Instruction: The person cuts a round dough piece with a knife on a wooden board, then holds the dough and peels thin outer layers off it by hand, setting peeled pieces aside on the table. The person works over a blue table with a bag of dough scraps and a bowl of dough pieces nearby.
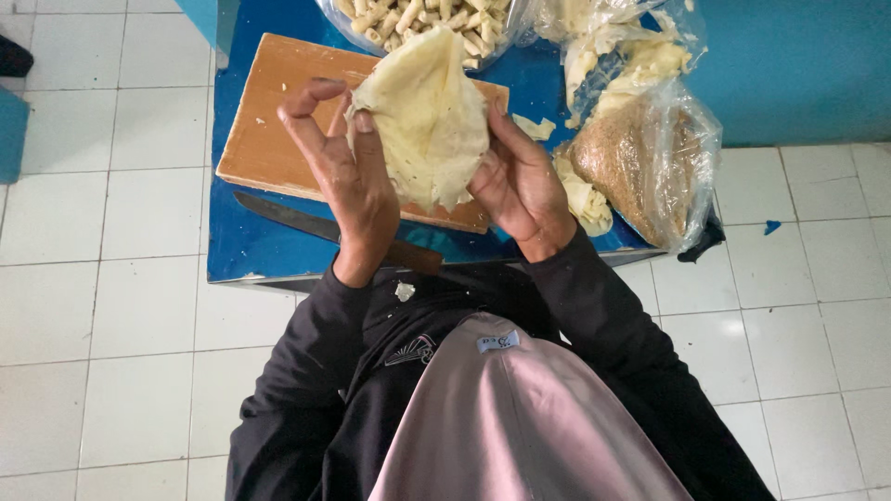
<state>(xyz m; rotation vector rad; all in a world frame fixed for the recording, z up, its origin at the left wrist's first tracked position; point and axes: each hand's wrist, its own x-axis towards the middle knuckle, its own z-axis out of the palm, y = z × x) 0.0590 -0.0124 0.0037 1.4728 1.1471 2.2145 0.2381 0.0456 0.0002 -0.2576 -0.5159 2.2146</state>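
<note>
Pale cabbage leaf [422, 116] sits at upper centre of the head view, grasped between left hand [348, 176] and right hand [520, 181], above a wooden board [269, 121]; knife [297, 218] lies on the blue table [241, 246].

We take this for a simple food-preparation spot, a home kitchen or a small food stall's work corner; we cannot tell which. We see a low blue-topped table [243, 243] standing on a floor of white square glazed tiles [111, 353] against a blue-painted wall [798, 65]. On the table lie a worn rectangular wooden cutting board [269, 121] and a long dark-bladed kitchen knife [288, 215]. Beside them stand a clear bowl of pale rolled snack pieces [418, 23] and a clear plastic bag of brown crumbs [640, 167].
</note>
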